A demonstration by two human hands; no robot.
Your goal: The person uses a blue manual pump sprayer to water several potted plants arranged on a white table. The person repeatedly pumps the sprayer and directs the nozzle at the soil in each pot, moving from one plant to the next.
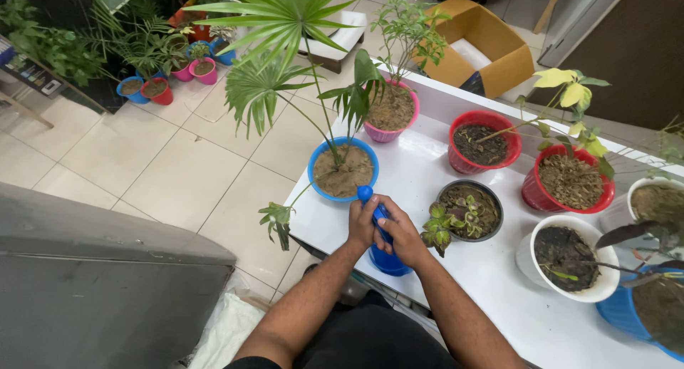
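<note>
Both hands clasp blue spray bottle (381,230), lower centre | left hand (361,225) steadies it, right hand (403,234) wraps the head | nozzle faces blue palm pot (343,169) just above, on white table (499,290).

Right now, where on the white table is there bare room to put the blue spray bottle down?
Both hands, left hand and right hand, hold the blue spray bottle at the near edge of the white table. Bare patches: between the blue pot, pink pot and red pot; also the near strip below the white pot. The right end is crowded.
</note>
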